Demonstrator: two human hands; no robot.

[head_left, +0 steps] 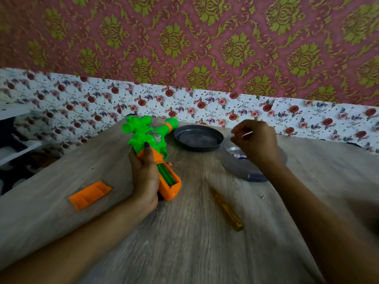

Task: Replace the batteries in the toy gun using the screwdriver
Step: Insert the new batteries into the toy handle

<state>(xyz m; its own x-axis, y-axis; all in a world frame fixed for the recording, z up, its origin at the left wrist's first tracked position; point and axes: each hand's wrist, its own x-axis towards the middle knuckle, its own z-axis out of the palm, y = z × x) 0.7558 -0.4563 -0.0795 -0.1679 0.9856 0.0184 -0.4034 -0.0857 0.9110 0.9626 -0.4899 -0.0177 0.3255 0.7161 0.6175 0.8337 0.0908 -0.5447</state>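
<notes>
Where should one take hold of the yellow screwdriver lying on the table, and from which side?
Grip the screwdriver by its thicker near end, probably from above. It lies flat on the table, apart from other things, with the thin tip pointing away from the person.

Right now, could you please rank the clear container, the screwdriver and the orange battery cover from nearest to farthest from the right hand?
1. Clear container, just beneath the right hand.
2. Screwdriver, nearer the person.
3. Orange battery cover, far left, past the toy gun.

Left hand (144, 177) grips the toy gun (141, 136) (battery bay open); screwdriver (228, 210) lies nearby.
</notes>
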